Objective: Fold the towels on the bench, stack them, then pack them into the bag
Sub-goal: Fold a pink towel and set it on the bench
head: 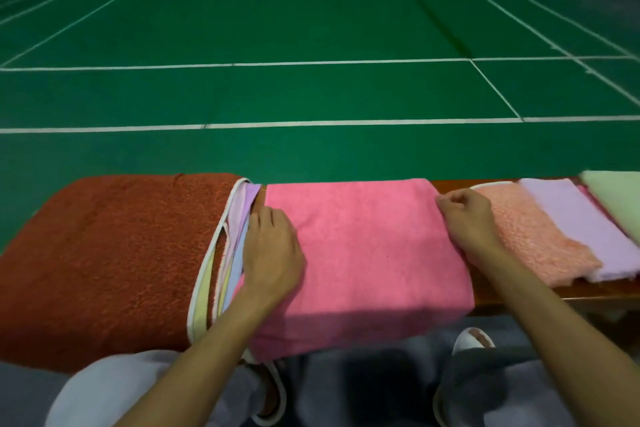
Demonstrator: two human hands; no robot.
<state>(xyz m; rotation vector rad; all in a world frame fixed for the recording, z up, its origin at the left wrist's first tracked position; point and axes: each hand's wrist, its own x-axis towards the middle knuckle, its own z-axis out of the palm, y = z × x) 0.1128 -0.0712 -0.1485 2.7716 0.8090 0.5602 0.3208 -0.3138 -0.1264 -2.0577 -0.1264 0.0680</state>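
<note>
A pink towel [367, 260] lies spread across the wooden bench [450, 185], its near edge hanging over the front. My left hand [273, 250] grips the towel's left edge, fingertips curled under it. My right hand [467, 218] pinches the right edge near the far corner. On the left lies a rust-red fuzzy bag [104, 260] with a white-trimmed opening [207, 267]; pastel cloth [239, 236] shows inside it. To the right lie a peach towel [530, 236], a lilac towel [588, 229] and a pale green towel [616, 194].
A green sports court floor [311, 28] with white lines stretches beyond the bench. My grey-clad knees [363, 392] and white slippers [471, 340] show below the bench front.
</note>
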